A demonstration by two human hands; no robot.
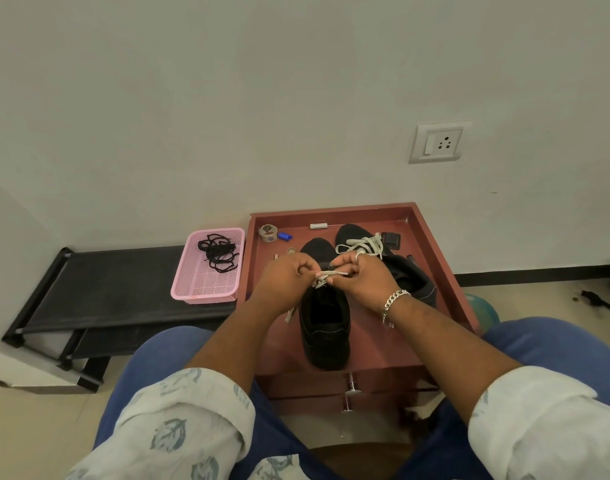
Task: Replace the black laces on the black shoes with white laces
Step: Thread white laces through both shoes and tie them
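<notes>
A black shoe [325,327] stands on the red-brown cabinet top [376,344], toe away from me. Over its eyelets my left hand [285,278] and my right hand [362,280] both pinch a white lace [326,276]. One lace end hangs by the shoe's left side [289,315]. A second black shoe [405,271] lies to the right, threaded with a white lace [364,244]. The black laces [218,252] lie tangled in a pink basket [206,285] to the left.
On the cabinet top's far side lie a tape roll [268,233], a blue cap [284,236], a small metal piece [318,225] and a black pouch [390,241]. A black low rack [116,289] stands left. A wall socket [438,143] is above right.
</notes>
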